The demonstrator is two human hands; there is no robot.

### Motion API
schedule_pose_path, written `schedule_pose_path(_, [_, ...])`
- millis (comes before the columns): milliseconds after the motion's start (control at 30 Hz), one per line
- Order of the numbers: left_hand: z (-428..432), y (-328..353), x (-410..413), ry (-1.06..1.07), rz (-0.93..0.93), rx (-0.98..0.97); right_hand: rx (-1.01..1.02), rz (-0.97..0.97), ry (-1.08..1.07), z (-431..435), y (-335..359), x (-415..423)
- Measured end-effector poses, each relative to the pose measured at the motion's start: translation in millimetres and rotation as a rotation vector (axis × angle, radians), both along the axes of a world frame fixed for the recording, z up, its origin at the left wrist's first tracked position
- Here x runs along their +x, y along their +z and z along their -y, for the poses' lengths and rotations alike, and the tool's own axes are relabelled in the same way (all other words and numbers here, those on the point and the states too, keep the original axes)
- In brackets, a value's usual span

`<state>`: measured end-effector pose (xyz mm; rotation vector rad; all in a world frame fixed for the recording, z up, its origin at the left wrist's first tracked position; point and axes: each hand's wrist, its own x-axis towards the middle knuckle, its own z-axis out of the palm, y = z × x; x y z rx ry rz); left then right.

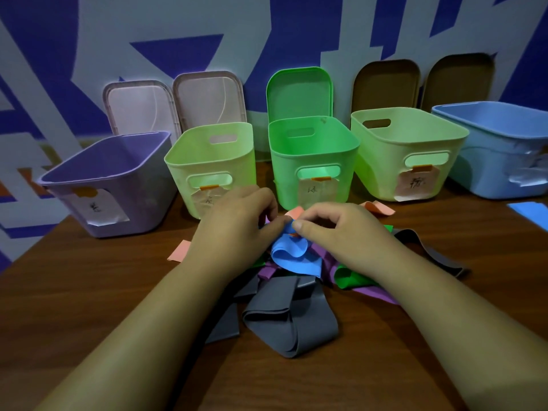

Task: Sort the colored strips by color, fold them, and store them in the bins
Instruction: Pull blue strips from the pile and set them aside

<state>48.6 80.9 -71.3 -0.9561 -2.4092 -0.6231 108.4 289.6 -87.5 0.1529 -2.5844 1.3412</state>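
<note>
Both the left hand (237,221) and the right hand (335,229) pinch the blue strip (292,256), folding it; next probably the blue bin (498,149).

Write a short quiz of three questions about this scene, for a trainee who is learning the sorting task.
1. True or false: the left hand and the right hand both pinch the blue strip.
2. How many bins stand on the table?
3. Which lies nearest the person? A grey strip, B pink strip, C green strip.
Key: 1 true; 2 five; 3 A.
</note>
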Motion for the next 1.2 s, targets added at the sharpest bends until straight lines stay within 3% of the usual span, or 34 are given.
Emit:
schedule_pose_path(533, [-0.1,-2.0,2.6,-0.046,-0.065,-0.111,-0.29,0.073,-0.059,-0.4,6.8,1.3])
schedule_pose_path(1033, [-0.9,0.4,5.7,-0.056,-0.051,-0.013,-0.265,0.086,-0.119,-1.9,7.6,1.1])
schedule_pose_path(1200, [2.9,3.7,5.1,-0.035,-0.072,0.045,-0.219,0.013,-0.285,-11.0,2.1,-6.0])
